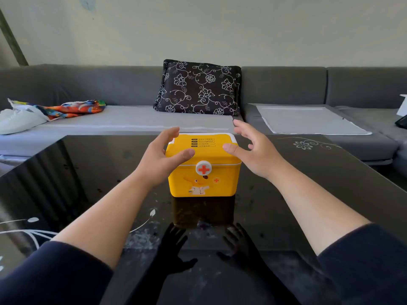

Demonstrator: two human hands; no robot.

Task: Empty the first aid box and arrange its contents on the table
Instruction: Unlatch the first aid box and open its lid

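A yellow first aid box (203, 166) stands upright near the middle of a glossy black glass table (308, 194), its lid down and its round white clasp with the red cross (203, 169) facing the person. Nothing from inside it lies on the table, so the task looks to be at its very first step — getting the box open.

The left hand (164, 156) is at the box's left upper corner, fingers loosely spread, with the thumb lying over the front edge of the lid; whether it presses there or only hovers I cannot tell. The right hand (251, 147) mirrors it on the right side, fingers relaxed and apart, thumb pointing in towards the lid's corner and seemingly just short of it. Neither hand is curled round anything — both are released, framing the lid rather than gripping it.

The next move probably calls for steadying the box with one hand and working the clasp at the front (it seems to be what keeps the lid closed), then swinging the lid up. The slick glass may let the light plastic box slide if pushed sideways, so a downward hold seems wise.

Behind the table runs a grey sofa (286, 84) with a black floral cushion (198, 88) and a colourful cloth (74, 108).
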